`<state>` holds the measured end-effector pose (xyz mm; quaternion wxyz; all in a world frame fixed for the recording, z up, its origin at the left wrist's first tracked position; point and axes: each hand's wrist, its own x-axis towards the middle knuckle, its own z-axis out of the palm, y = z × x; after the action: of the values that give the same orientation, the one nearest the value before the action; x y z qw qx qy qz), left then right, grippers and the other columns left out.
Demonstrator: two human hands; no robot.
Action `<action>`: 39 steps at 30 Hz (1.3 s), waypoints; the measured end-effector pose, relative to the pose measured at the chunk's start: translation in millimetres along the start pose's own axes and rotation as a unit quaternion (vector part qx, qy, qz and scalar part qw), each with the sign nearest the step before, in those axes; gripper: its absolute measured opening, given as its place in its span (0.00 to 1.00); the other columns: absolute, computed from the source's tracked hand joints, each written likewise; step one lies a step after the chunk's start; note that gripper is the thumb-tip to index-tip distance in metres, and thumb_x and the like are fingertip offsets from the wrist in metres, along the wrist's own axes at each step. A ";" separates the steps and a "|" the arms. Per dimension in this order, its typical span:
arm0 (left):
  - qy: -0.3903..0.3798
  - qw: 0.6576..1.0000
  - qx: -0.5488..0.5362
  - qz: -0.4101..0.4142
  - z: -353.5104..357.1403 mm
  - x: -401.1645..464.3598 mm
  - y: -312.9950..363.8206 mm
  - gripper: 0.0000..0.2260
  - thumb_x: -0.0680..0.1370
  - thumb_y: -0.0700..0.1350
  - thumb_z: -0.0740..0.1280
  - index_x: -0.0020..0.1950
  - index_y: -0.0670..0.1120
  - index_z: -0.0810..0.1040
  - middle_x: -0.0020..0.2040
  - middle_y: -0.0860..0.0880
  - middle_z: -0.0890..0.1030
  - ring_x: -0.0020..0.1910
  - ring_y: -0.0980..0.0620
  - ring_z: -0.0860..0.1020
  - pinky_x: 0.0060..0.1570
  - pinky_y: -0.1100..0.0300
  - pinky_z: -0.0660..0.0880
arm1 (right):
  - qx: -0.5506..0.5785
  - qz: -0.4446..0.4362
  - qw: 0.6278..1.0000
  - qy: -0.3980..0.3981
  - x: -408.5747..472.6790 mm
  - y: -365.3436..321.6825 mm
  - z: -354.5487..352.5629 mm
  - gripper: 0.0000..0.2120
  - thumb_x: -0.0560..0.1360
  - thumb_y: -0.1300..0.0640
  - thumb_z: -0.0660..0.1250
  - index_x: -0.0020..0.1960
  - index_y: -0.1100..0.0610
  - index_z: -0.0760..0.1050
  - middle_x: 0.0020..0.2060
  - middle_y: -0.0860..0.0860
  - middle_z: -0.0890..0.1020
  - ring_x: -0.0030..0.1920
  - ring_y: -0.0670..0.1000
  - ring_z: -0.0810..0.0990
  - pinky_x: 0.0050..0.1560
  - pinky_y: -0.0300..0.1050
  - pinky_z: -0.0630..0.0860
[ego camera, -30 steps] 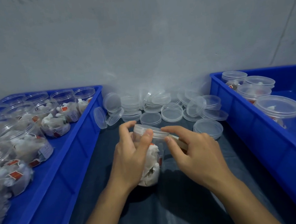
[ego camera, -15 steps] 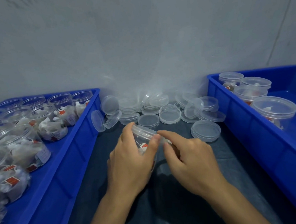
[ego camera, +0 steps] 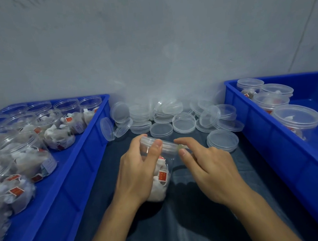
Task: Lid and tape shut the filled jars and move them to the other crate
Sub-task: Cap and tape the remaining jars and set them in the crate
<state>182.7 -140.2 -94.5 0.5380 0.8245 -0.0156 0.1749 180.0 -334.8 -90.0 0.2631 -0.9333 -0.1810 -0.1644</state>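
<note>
A clear plastic jar (ego camera: 161,179) filled with white sachets with red tags lies tilted on the dark mat between two crates. A clear lid (ego camera: 166,146) sits on its mouth. My left hand (ego camera: 138,173) grips the jar around its upper part, thumb on the lid's rim. My right hand (ego camera: 210,170) pinches a small strip of pale tape (ego camera: 181,147) between forefinger and thumb at the right edge of the lid. Open filled jars (ego camera: 57,135) stand in the left blue crate (ego camera: 82,148). Lidded jars (ego camera: 296,117) stand in the right blue crate (ego camera: 264,138).
A heap of loose clear lids (ego camera: 184,122) lies at the back of the mat against the grey wall. One more stack of lids (ego camera: 223,140) sits just right of my hands. The near half of the right crate's floor is bare.
My left hand has turned the jar, so its sachets show again below the fingers. My right fingertips have stayed at the lid's rim with the tape.
</note>
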 end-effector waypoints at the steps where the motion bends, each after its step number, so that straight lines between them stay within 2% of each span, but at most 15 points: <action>1: -0.003 1.000 -0.007 -0.001 0.4 -0.1 0.3 0.29 0.71 0.75 0.59 0.61 0.56 0.79 0.47 0.61 0.85 0.48 0.64 0.82 0.43 0.73 0.72 | -0.001 0.002 1.000 0.000 0.4 0.9 0.3 0.20 0.84 0.37 0.44 0.71 0.37 0.67 0.32 0.41 0.79 0.43 0.50 0.81 0.47 0.55 0.74; 6: -0.018 1.000 -0.020 -0.014 -1.2 -0.5 0.8 0.21 0.74 0.73 0.60 0.56 0.60 0.78 0.49 0.64 0.84 0.49 0.64 0.82 0.44 0.75 0.71 | 0.005 0.016 1.000 -0.011 2.2 2.0 -0.3 0.23 0.82 0.34 0.44 0.71 0.36 0.67 0.29 0.40 0.74 0.42 0.51 0.80 0.48 0.55 0.74; 10: -0.027 0.999 -0.038 -0.017 0.6 -1.9 -0.1 0.24 0.74 0.73 0.60 0.56 0.58 0.80 0.50 0.62 0.85 0.50 0.63 0.83 0.45 0.73 0.72 | 0.004 0.018 0.999 -0.026 1.7 2.6 -2.4 0.20 0.83 0.35 0.46 0.71 0.33 0.65 0.28 0.40 0.75 0.43 0.51 0.80 0.49 0.56 0.75; 12: -0.032 0.998 -0.055 -0.022 3.5 -1.7 -1.0 0.25 0.74 0.73 0.60 0.56 0.57 0.81 0.50 0.59 0.86 0.50 0.61 0.83 0.48 0.66 0.75 | 0.000 0.019 0.999 -0.032 1.6 2.2 -3.2 0.19 0.83 0.36 0.47 0.71 0.32 0.64 0.31 0.41 0.77 0.45 0.51 0.81 0.50 0.56 0.75; 16: -0.047 0.993 -0.093 -0.057 7.3 -0.1 -3.3 0.24 0.78 0.70 0.62 0.55 0.52 0.82 0.51 0.52 0.87 0.53 0.52 0.85 0.59 0.45 0.80 | -0.007 0.024 0.999 -0.031 1.2 0.0 -2.7 0.19 0.83 0.36 0.46 0.71 0.31 0.63 0.36 0.43 0.81 0.47 0.53 0.81 0.51 0.56 0.76; 18: -0.053 0.991 -0.104 -0.073 7.1 0.4 -3.5 0.23 0.78 0.69 0.63 0.57 0.52 0.82 0.52 0.52 0.87 0.53 0.52 0.85 0.62 0.42 0.79 | -0.001 0.030 0.999 -0.031 1.2 -0.6 -2.1 0.18 0.83 0.36 0.46 0.71 0.31 0.63 0.38 0.43 0.82 0.48 0.53 0.81 0.51 0.56 0.76; 21: -0.048 0.991 -0.099 -0.081 7.8 -1.0 -0.9 0.27 0.75 0.71 0.61 0.67 0.57 0.73 0.51 0.62 0.85 0.51 0.60 0.84 0.62 0.46 0.79 | 0.014 0.039 0.999 -0.031 0.2 -1.1 -1.9 0.18 0.83 0.35 0.46 0.70 0.30 0.63 0.38 0.43 0.82 0.49 0.53 0.81 0.52 0.56 0.76; 23: -0.040 0.994 -0.072 -0.074 9.9 -4.0 2.5 0.27 0.73 0.74 0.60 0.65 0.60 0.67 0.49 0.62 0.85 0.49 0.63 0.83 0.58 0.50 0.79 | 0.016 0.041 0.999 -0.026 -0.8 -2.1 -1.6 0.19 0.82 0.34 0.45 0.70 0.31 0.64 0.38 0.42 0.82 0.48 0.52 0.81 0.52 0.56 0.75; 25: -0.002 0.999 -0.017 -0.049 11.5 -7.5 7.0 0.25 0.72 0.75 0.59 0.59 0.59 0.69 0.46 0.55 0.85 0.46 0.62 0.83 0.52 0.51 0.80 | 0.013 0.040 0.999 -0.014 -1.7 -3.5 -0.5 0.21 0.81 0.33 0.42 0.69 0.32 0.64 0.37 0.42 0.82 0.47 0.51 0.81 0.50 0.54 0.75; 28: 0.058 0.996 0.069 -0.003 8.6 -10.5 12.9 0.25 0.73 0.74 0.57 0.55 0.56 0.75 0.47 0.58 0.83 0.46 0.62 0.82 0.52 0.51 0.80 | 0.003 0.039 0.999 0.002 -2.9 -6.3 0.7 0.24 0.80 0.33 0.40 0.69 0.33 0.65 0.37 0.43 0.82 0.46 0.51 0.82 0.48 0.53 0.75; 31: 0.015 0.999 0.032 -0.034 7.4 -13.2 16.3 0.28 0.69 0.77 0.62 0.56 0.58 0.76 0.48 0.59 0.85 0.47 0.59 0.84 0.53 0.46 0.81 | -0.012 0.033 0.999 0.013 -4.2 -10.1 0.9 0.25 0.80 0.32 0.40 0.69 0.34 0.65 0.38 0.44 0.84 0.45 0.53 0.83 0.47 0.54 0.75; 35: -0.009 0.996 0.074 -0.039 13.1 -12.8 17.4 0.32 0.66 0.78 0.63 0.61 0.59 0.72 0.51 0.59 0.83 0.52 0.56 0.82 0.57 0.46 0.79 | 0.010 0.032 0.999 -0.015 -4.9 -9.0 -2.3 0.22 0.82 0.36 0.42 0.71 0.35 0.63 0.42 0.46 0.85 0.49 0.56 0.82 0.52 0.57 0.75; 37: 0.001 0.998 0.050 -0.048 12.1 -10.0 14.7 0.31 0.66 0.77 0.63 0.59 0.58 0.73 0.50 0.59 0.83 0.51 0.57 0.83 0.56 0.47 0.80 | 0.059 0.025 0.997 -0.037 -4.7 -7.7 -4.4 0.20 0.83 0.38 0.45 0.73 0.35 0.64 0.38 0.44 0.82 0.46 0.54 0.81 0.52 0.58 0.75; 39: 0.006 0.998 0.000 -0.064 9.4 -6.7 9.7 0.27 0.70 0.73 0.68 0.58 0.57 0.75 0.49 0.58 0.85 0.49 0.59 0.84 0.54 0.49 0.81 | 0.101 0.010 0.994 -0.027 -2.9 -3.3 -4.8 0.17 0.86 0.42 0.52 0.73 0.35 0.66 0.31 0.43 0.77 0.37 0.49 0.77 0.46 0.55 0.73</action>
<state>177.0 -153.8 -91.3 0.5483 0.8226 0.0405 0.1455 175.1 -335.6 -85.8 0.3526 -0.9077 -0.1945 -0.1178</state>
